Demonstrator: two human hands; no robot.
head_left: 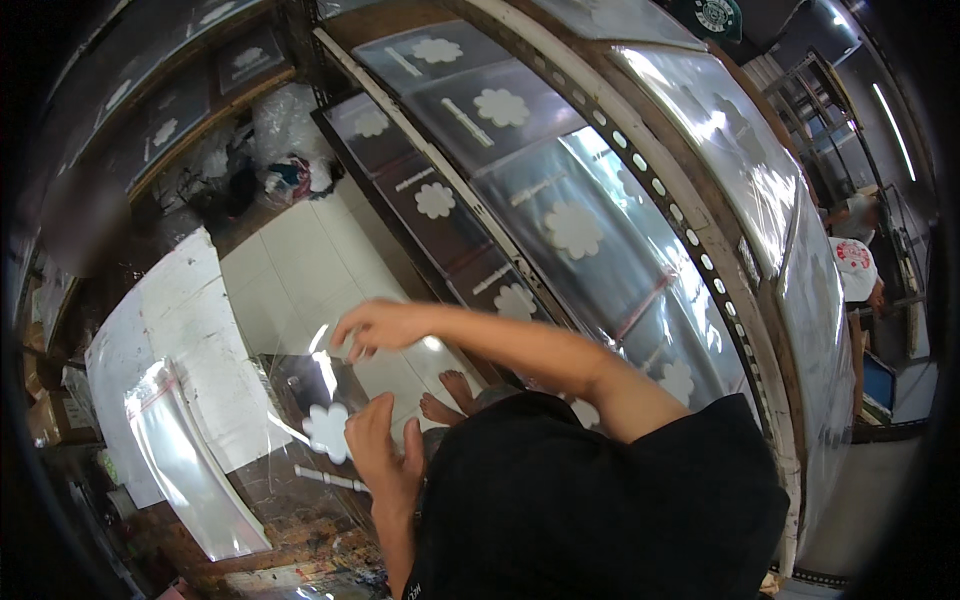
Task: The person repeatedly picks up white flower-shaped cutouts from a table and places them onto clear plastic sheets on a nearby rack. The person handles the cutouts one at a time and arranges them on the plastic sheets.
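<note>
A dark panel (pixel 300 385) with a white flower-shaped piece (pixel 328 431) and a thin white strip (pixel 330 480) lies in a clear plastic sleeve (pixel 290 455) on a wooden worktop. My left hand (pixel 380 445) grips the panel's right side, just beside the flower. My right hand (pixel 372 325) reaches across from the right, its curled fingers holding the sleeve's shiny upper edge. My bare feet (pixel 448 395) show below on the white tiled floor.
A stack of empty clear sleeves (pixel 185 455) lies left of the panel, on white sheets (pixel 190 320). Racks (pixel 520 170) with several bagged flower panels fill the right and top. Plastic bags (pixel 285 150) sit on the floor. Another person (pixel 855 270) stands far right.
</note>
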